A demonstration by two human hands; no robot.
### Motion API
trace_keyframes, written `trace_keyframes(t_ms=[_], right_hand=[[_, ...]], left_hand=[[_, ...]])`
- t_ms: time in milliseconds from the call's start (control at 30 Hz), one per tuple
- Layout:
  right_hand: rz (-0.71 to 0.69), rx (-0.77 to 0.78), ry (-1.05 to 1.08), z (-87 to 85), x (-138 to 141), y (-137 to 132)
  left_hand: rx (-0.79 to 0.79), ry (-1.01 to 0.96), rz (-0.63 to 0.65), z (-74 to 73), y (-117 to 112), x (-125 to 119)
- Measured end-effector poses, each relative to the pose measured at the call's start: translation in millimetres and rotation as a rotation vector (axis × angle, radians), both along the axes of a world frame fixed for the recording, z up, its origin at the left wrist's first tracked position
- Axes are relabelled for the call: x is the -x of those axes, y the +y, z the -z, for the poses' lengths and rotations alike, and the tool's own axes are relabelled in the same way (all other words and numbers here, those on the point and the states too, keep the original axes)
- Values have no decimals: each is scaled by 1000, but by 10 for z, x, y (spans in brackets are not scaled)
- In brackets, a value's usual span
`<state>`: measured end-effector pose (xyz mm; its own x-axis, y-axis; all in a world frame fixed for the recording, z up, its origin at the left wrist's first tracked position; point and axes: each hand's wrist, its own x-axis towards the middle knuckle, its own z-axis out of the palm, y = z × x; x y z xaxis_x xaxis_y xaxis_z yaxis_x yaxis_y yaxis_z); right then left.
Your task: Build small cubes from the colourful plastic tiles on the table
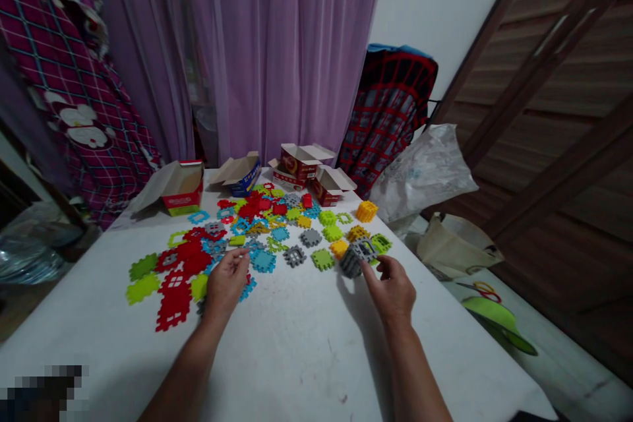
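My right hand [394,290] grips the near right side of a grey cube [352,260] made of interlocking plastic tiles, some with window cut-outs. Over the left heap, my left hand [227,282] has its fingers curled together; whether anything is in them I cannot make out. Just beyond those fingers lies a yellow-green piece [237,240], with a blue tile [263,261] to their right. Left of this hand, red tiles [175,303] lie joined flat. A grey window tile [295,256] and a green tile [323,260] rest between the hands.
Open cardboard boxes stand along the far edge: a red one [184,201], a blue one [246,178] and dark red ones [332,192]. A yellow stack of tiles [366,211] is at the right edge of the white table [297,356]. Beyond that edge hangs a plastic bag [425,171].
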<state>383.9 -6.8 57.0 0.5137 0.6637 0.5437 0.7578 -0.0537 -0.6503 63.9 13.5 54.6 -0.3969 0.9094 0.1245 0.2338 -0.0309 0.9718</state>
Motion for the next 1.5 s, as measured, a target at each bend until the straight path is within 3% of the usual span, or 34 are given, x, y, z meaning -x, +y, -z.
trace_keyframes(t_ms=[467,1233,1400,1500], right_hand=[[-11,60,-12,40,-8,26],[-7,50,-20,19,30,21],[11,-87,-63,26,30,-43],[-114,-194,-126,77,141,-84]], left_hand=[[19,-1,48,0,-14,36],[22,-39,21,-71,-29,-22],[24,-13,-41,-80,-6,104],[16,-3,-131,-111,-3,316]])
